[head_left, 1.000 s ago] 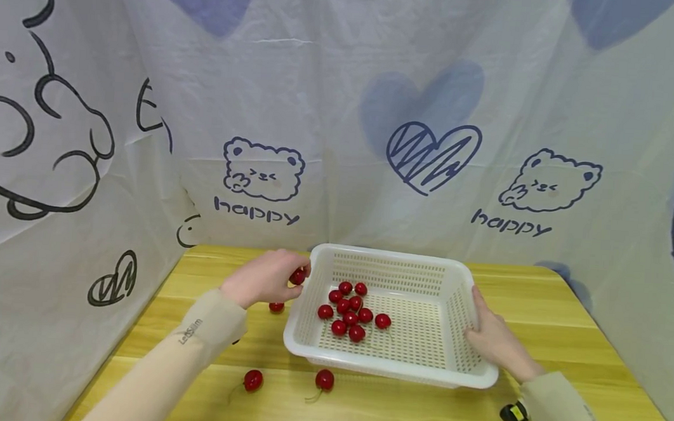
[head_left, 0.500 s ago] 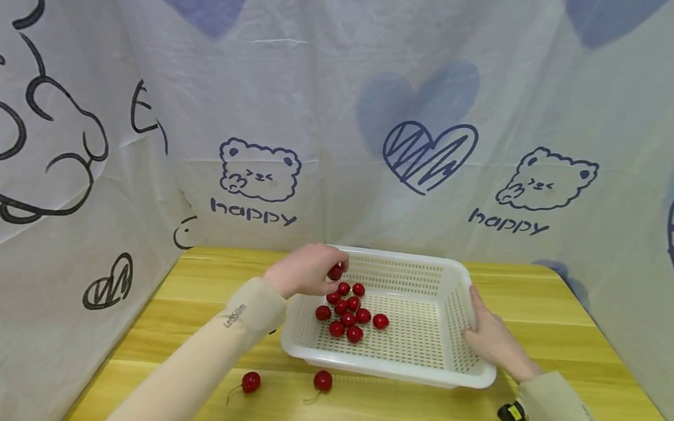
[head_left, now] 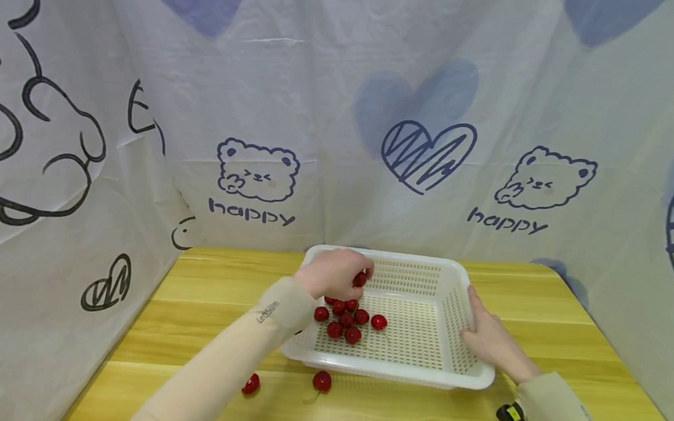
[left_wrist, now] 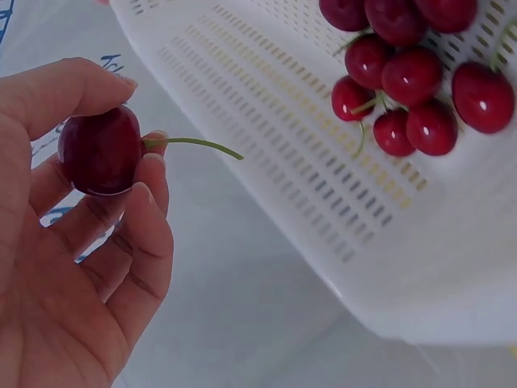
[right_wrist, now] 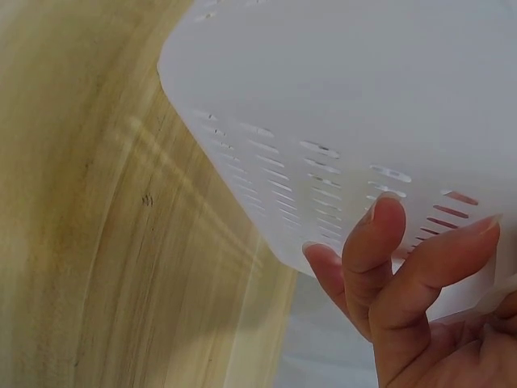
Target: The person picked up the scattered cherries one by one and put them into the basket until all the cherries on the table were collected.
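Observation:
My left hand [head_left: 336, 274] is over the left part of a white plastic basket [head_left: 388, 371]. It pinches a dark red cherry [left_wrist: 101, 153] between thumb and fingers, and a green stem sticks out sideways in the left wrist view. Several red cherries [head_left: 345, 320] lie on the basket's slotted floor, below and in front of that hand, which hides some of them. At the basket's right end my right hand [head_left: 493, 339] grips the side wall, thumb inside. In the right wrist view its fingers [right_wrist: 373, 234] curl against the outside of the wall.
Two more cherries lie on the yellow wooden table [head_left: 193, 330] in front of the basket: one cherry [head_left: 321, 381] near its front rim, another cherry [head_left: 251, 384] partly behind the left sleeve. A small black object with a yellow patch [head_left: 510, 417] sits beside the right sleeve. Printed cloth [head_left: 342, 109] hangs behind.
My left hand has carried the cherry rightward from outside the basket's left rim to above its inside. The right hand has kept its hold on the basket.

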A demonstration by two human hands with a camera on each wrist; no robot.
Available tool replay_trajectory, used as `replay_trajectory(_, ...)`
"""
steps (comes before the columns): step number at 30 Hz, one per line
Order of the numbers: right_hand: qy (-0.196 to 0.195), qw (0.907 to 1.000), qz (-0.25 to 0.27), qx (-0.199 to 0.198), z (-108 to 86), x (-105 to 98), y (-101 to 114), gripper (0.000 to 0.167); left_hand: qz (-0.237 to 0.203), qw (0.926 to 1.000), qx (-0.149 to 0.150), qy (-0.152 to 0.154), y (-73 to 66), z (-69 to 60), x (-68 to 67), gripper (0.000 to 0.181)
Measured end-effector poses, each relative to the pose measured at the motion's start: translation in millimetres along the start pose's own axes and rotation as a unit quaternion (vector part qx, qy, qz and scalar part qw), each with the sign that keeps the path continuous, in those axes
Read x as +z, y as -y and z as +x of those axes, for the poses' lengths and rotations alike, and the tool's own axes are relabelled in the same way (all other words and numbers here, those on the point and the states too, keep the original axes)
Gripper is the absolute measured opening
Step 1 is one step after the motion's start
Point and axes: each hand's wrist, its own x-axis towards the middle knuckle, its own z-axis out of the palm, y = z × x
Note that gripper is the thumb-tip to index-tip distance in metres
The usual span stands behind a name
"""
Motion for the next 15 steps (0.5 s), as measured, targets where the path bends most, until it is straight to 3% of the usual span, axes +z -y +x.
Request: replay_trajectory(15,-0.003,0.9999,0.01,0.001,-0.5,0.3,0.2,0.095,-0.026,0.9989,0.031,0.023,-24.4,37.5,15.4,0.009)
